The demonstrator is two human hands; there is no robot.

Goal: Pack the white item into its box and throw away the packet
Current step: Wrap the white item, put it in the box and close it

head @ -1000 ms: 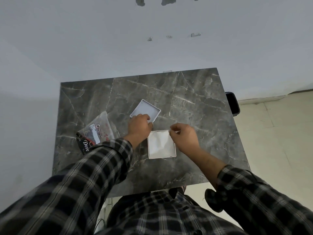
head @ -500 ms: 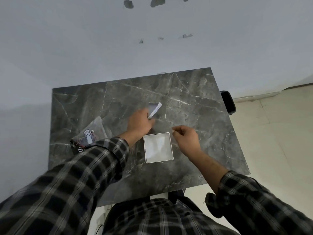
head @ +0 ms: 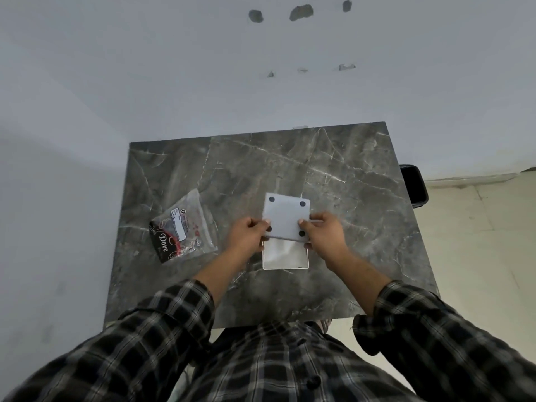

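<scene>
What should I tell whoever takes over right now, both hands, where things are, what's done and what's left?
Left hand and right hand: both grip the white square piece with four dark dots, held just above the open white tray on the marble table.
Plastic packet: lying on the table, left of the tray.
Done: nothing closed or binned yet.
Left: set the white piece onto the tray, then discard the packet; a black bin seems to stand at the table's right edge.

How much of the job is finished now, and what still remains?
Done: the white item with four dark pads is out of its packet. In hand: the left hand and right hand hold it above the open box. Left: seat it, then discard the packet lying on the table.
</scene>
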